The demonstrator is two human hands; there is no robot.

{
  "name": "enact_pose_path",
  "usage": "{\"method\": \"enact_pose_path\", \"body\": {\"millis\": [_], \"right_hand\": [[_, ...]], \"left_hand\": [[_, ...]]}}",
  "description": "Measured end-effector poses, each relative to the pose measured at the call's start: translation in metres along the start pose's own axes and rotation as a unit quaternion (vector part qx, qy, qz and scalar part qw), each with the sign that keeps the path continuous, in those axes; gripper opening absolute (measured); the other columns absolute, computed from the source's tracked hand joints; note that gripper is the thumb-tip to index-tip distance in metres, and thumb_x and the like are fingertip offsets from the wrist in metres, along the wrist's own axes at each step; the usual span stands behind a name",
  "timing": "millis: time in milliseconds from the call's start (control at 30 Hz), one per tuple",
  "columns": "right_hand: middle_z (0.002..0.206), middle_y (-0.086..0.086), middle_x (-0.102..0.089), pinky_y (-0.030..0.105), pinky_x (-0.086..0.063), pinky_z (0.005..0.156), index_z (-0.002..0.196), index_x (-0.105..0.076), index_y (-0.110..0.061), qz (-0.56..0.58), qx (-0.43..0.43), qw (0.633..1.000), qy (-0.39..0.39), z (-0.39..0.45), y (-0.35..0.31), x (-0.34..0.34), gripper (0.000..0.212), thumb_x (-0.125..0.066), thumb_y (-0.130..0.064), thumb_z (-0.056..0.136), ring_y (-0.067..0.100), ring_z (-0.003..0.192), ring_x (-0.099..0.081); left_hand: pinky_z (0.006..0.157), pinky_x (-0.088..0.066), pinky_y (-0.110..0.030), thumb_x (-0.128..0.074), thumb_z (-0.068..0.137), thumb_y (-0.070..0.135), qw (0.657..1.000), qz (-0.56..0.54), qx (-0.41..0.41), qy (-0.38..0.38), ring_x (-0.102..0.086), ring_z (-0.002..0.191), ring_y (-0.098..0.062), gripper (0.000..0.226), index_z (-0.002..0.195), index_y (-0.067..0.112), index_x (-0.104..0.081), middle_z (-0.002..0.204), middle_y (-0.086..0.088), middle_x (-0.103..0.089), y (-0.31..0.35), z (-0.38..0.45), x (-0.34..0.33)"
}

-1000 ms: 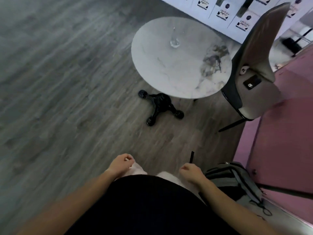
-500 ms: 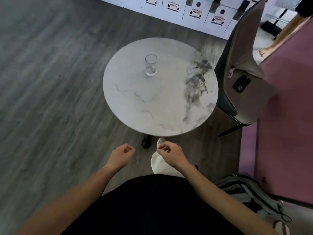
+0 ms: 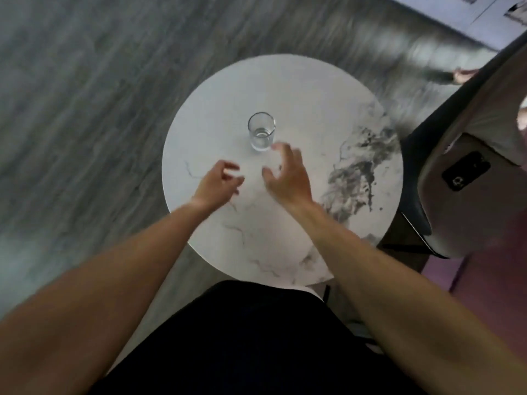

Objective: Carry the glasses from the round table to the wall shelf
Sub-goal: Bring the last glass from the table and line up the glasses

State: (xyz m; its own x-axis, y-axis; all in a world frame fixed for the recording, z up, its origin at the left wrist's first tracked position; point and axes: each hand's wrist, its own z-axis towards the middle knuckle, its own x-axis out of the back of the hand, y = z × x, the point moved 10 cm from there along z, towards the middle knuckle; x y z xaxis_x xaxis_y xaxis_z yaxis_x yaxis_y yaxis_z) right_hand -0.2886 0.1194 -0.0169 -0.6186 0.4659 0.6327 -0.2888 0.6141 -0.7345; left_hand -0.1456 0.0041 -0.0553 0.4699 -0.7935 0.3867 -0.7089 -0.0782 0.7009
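Note:
One clear drinking glass (image 3: 261, 132) stands upright near the middle of the round white marble table (image 3: 299, 89). My right hand (image 3: 286, 175) hovers over the tabletop just in front and to the right of the glass, fingers spread, its fingertips almost at the glass base. My left hand (image 3: 217, 183) is over the table a little nearer to me and to the left, fingers loosely curled and apart, holding nothing. The wall shelf is not in view.
A chair (image 3: 467, 178) with a dark phone (image 3: 465, 174) on its seat stands right against the table's right side. Grey wood floor (image 3: 85, 109) lies left and beyond. White cabinets (image 3: 470, 12) at far top right; a person's bare foot (image 3: 464, 76) beside them.
I have walked up to the table. Both hands rose from waist height and reached out over the tabletop, the right one opening close to the glass.

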Motion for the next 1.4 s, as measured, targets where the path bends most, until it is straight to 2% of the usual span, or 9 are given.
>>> {"method": "enact_pose_path", "body": {"millis": [100, 200, 367, 667, 800, 900, 1067, 1267, 1400], "right_hand": [[0.135, 0.012, -0.046, 0.037, -0.051, 0.088, 0.136, -0.05, -0.021, -0.036, 0.073, 0.997, -0.001, 0.045, -0.02, 0.005, 0.058, -0.062, -0.02, 0.08, 0.031, 0.118, -0.053], [0.144, 0.012, -0.041, 0.035, -0.048, 0.09, 0.126, -0.06, -0.018, -0.096, 0.081, 0.991, -0.046, 0.075, -0.02, -0.005, 0.042, -0.063, -0.028, 0.085, 0.031, 0.127, -0.048], [0.14, 0.008, -0.048, 0.029, -0.046, 0.081, 0.112, -0.066, -0.012, -0.091, 0.135, 0.985, -0.056, 0.071, -0.02, -0.017, 0.026, -0.057, -0.03, 0.096, 0.024, 0.118, -0.056], [0.121, 0.013, -0.057, 0.039, -0.051, 0.088, 0.107, -0.069, -0.008, -0.067, 0.205, 0.969, -0.118, 0.019, -0.079, -0.066, 0.027, -0.064, -0.031, 0.094, 0.028, 0.111, -0.061], [0.115, 0.014, -0.058, 0.039, -0.051, 0.088, 0.103, -0.069, -0.009, -0.069, 0.251, 0.95, -0.173, -0.028, -0.134, -0.114, 0.022, -0.065, -0.028, 0.093, 0.029, 0.107, -0.061], [0.113, 0.013, -0.058, 0.032, -0.047, 0.086, 0.104, -0.069, -0.01, -0.079, 0.269, 0.936, -0.212, -0.071, -0.172, -0.155, 0.023, -0.065, -0.03, 0.093, 0.027, 0.104, -0.061], [0.108, 0.007, -0.061, 0.03, -0.05, 0.08, 0.1, -0.069, -0.013, -0.093, 0.342, 0.898, -0.26, -0.152, -0.253, -0.227, 0.019, -0.066, -0.03, 0.092, 0.02, 0.089, -0.063], [0.104, 0.002, -0.062, 0.036, -0.052, 0.081, 0.099, -0.069, -0.018, -0.073, 0.464, 0.822, -0.323, -0.253, -0.412, -0.328, 0.016, -0.067, -0.032, 0.09, 0.016, 0.09, -0.062], [0.099, 0.001, -0.063, 0.043, -0.055, 0.082, 0.096, -0.068, -0.02, -0.025, 0.551, 0.765, -0.332, -0.317, -0.539, -0.367, 0.01, -0.067, -0.027, 0.089, 0.018, 0.087, -0.064]], "left_hand": [[0.063, -0.049, -0.025, -0.065, 0.091, 0.023, 0.999, -0.02, -0.008, 0.023, -0.067, 0.075, -0.019, 0.043, 0.131, 0.025, -0.049, 0.104, -0.003, -0.064, 0.03, 0.032, 0.001], [0.075, -0.053, -0.028, -0.066, 0.089, 0.026, 1.0, -0.006, -0.016, 0.013, -0.068, 0.087, -0.019, 0.054, 0.137, 0.035, -0.043, 0.117, -0.001, -0.061, 0.049, 0.054, -0.003], [0.083, -0.054, -0.034, -0.062, 0.088, 0.026, 0.999, -0.023, 0.001, -0.027, -0.066, 0.102, -0.022, 0.06, 0.141, 0.041, -0.037, 0.122, -0.002, -0.062, 0.042, 0.064, -0.018], [0.092, -0.055, -0.042, -0.076, 0.079, 0.027, 0.996, -0.069, -0.012, 0.062, -0.067, 0.102, -0.023, 0.062, 0.131, 0.032, -0.042, 0.121, -0.007, -0.059, -0.022, 0.017, 0.033], [0.078, -0.055, -0.026, -0.083, 0.073, 0.029, 0.985, -0.105, -0.013, 0.138, -0.071, 0.091, -0.017, 0.063, 0.123, 0.033, -0.045, 0.125, -0.001, -0.059, -0.071, -0.025, 0.09], [0.09, -0.053, -0.036, -0.087, 0.069, 0.031, 0.974, -0.099, -0.022, 0.203, -0.065, 0.105, -0.022, 0.068, 0.126, 0.021, -0.051, 0.119, 0.002, -0.063, -0.111, -0.068, 0.14], [0.088, -0.056, -0.037, -0.091, 0.064, 0.033, 0.947, -0.139, -0.033, 0.289, -0.069, 0.097, -0.02, 0.075, 0.127, 0.022, -0.052, 0.1, 0.013, -0.06, -0.184, -0.152, 0.225], [0.078, -0.06, -0.036, -0.089, 0.053, 0.051, 0.892, -0.174, -0.04, 0.416, -0.071, 0.072, -0.012, 0.077, 0.12, 0.043, -0.051, 0.106, 0.008, -0.064, -0.264, -0.271, 0.384], [0.08, -0.06, -0.039, -0.092, 0.055, 0.045, 0.85, -0.144, -0.057, 0.504, -0.072, 0.083, -0.018, 0.078, 0.124, 0.036, -0.056, 0.109, 0.001, -0.069, -0.278, -0.359, 0.51]]}}
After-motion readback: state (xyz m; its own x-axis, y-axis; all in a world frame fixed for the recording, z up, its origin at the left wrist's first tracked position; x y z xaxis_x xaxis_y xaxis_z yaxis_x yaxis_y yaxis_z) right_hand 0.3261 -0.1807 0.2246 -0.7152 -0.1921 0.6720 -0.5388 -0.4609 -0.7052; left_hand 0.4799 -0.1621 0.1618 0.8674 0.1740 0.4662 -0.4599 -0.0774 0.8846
